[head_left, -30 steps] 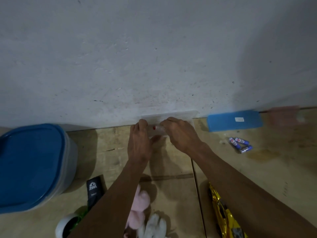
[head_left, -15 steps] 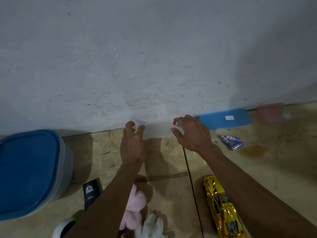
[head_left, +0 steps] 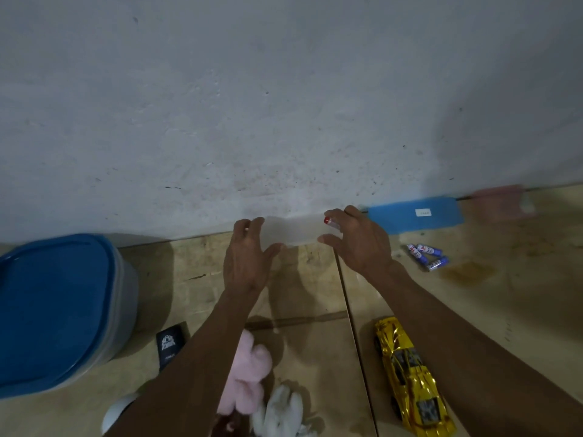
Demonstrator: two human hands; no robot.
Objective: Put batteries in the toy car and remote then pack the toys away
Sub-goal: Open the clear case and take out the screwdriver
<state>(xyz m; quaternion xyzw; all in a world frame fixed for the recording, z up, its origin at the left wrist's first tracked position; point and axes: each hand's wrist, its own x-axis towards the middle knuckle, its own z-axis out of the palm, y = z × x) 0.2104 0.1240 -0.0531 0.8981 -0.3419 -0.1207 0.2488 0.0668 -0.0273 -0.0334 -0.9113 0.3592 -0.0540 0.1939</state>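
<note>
My right hand pinches a small battery with a red end between its fingers, close to the wall. My left hand holds the left end of a clear plastic box that lies against the wall, fingers behind it and thumb in front. Three blue-and-white batteries lie loose on the floor to the right of my right hand. The gold toy car sits on the floor under my right forearm. The black remote lies left of my left forearm.
A large tub with a blue lid stands at the left. A flat blue lid and a pinkish box lie along the wall at the right. A pink plush, a white plush and a white cup lie near the bottom edge.
Both hands were together on the clear box. My right hand has drawn away to the right with a red-ended battery in its fingers, and my left hand has stayed at the box's left end.
</note>
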